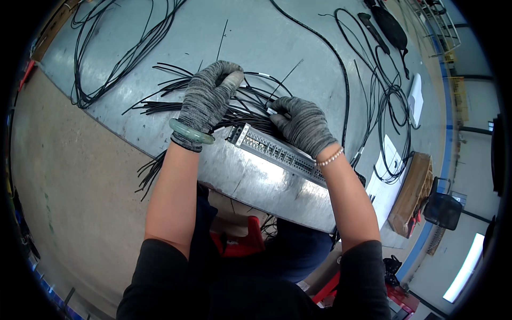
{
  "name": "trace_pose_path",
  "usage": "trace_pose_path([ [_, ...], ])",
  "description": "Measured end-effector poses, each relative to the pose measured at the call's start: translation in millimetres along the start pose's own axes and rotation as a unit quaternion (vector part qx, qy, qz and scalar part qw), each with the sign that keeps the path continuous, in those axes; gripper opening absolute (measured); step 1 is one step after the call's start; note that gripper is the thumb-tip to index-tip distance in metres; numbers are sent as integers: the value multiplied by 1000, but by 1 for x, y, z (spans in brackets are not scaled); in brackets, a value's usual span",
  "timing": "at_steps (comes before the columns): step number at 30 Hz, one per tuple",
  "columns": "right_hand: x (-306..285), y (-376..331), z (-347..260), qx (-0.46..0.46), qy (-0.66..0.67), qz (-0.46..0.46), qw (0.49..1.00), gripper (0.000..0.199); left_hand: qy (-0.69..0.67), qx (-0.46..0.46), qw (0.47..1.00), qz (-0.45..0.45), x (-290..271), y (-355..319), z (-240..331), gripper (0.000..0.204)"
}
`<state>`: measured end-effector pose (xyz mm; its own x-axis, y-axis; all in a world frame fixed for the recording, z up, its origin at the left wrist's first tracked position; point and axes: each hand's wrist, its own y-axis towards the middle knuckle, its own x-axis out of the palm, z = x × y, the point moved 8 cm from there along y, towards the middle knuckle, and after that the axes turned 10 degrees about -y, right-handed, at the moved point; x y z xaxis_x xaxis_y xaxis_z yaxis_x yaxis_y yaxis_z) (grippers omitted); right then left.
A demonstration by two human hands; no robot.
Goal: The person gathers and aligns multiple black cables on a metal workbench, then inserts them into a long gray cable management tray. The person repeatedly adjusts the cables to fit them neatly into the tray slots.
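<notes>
Gleaming beneath black cables (pixel 250 118), a metal table (pixel 256 42) (beige floor (pixel 80 176) alongside).

"What sort of place is this?"
"A workshop, I'd say: a metal-topped bench (pixel 256 32) strewn with black cables (pixel 160 107), plus 1 terminal strip (pixel 280 156)."
"And around it?"
"A bare hard floor (pixel 80 176), a long blue stripe (pixel 447 101), a metal frame (pixel 437 26) and a brown box (pixel 412 186)."
</notes>
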<state>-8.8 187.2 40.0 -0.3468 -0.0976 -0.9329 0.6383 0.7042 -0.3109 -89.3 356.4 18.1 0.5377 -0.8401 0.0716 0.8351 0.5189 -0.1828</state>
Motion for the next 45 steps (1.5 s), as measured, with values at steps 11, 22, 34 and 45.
trace_pose_path([
  [11, -12, 3, 38, 34, 241, 1, 970, 21, 86, 38, 994, 55, -6, -6, 16, 17],
  [22, -12, 2, 42, 37, 309, -5, 950, 22, 35, 25, 999, 25, -5, -3, 7, 17],
  [34, -39, 18, -5, -50, -68, 183, 980, 26, -123, 97, 963, 219, -49, -9, 24, 17],
  [45, -30, 54, 7, -11, 122, 177, 977, 23, -87, -49, 994, 49, -17, -3, 5, 33],
])
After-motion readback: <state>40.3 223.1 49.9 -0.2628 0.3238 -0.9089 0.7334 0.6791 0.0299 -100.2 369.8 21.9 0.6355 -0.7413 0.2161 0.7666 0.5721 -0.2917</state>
